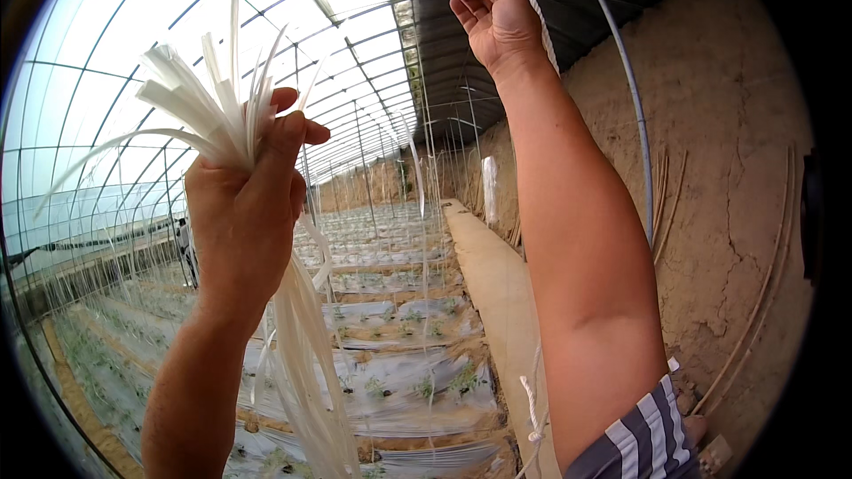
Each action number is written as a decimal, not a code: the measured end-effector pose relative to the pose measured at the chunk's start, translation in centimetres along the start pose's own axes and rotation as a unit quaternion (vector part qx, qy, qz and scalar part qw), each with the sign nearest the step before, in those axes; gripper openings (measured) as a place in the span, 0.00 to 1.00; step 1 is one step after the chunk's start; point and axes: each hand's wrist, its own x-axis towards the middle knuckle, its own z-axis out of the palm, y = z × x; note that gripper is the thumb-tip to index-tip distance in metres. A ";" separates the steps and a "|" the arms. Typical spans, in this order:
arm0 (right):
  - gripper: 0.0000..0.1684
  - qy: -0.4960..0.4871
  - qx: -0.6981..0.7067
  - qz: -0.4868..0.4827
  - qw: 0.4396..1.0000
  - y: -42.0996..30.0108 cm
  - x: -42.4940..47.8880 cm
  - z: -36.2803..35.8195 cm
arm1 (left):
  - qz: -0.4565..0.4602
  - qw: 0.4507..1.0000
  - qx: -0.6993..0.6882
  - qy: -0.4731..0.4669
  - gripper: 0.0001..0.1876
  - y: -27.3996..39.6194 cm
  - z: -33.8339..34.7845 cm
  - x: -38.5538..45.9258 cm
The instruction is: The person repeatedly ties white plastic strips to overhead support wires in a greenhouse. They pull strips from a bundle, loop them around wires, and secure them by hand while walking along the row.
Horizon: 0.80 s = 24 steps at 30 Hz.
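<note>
My left hand (249, 193) is closed around a thick bundle of translucent white plastic strips (200, 103). The short ends fan out above my fist, and long tails (303, 339) hang below it. One strip (235, 13) runs straight up out of the picture. My right hand (496, 20) is raised high at the upper middle, its fingers loosely curled and no object visible in them. A twisted white rope (532, 0) passes close beside that hand and goes behind the forearm. Lower down, a knotted rope (534, 436) hangs next to my right elbow.
Below are planting rows with plastic mulch film (406, 372) and small green seedlings (466, 379). A path (492, 273) runs beside a cracked earthen wall (705, 233) with leaning canes (759, 306). A curved metal pipe (629, 73) arches at right. A person (186, 249) stands far left.
</note>
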 end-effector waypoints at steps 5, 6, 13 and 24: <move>0.18 -0.114 -0.034 0.048 0.992 -2.1 -8.6 1.7 | 0.120 0.982 0.137 -0.041 0.12 3.5 3.9 9.3; 0.19 -0.113 -0.009 0.069 0.991 -2.3 -10.5 1.9 | 0.163 0.959 0.205 -0.110 0.12 3.7 4.7 11.1; 0.21 -0.102 -0.141 0.057 0.983 -5.0 -14.2 -0.6 | 0.050 0.935 0.262 -0.233 0.14 4.5 9.9 9.0; 0.11 -0.148 -0.592 -0.113 0.784 -7.6 -17.5 -3.4 | 0.086 0.936 0.309 -0.148 0.15 2.1 9.6 3.3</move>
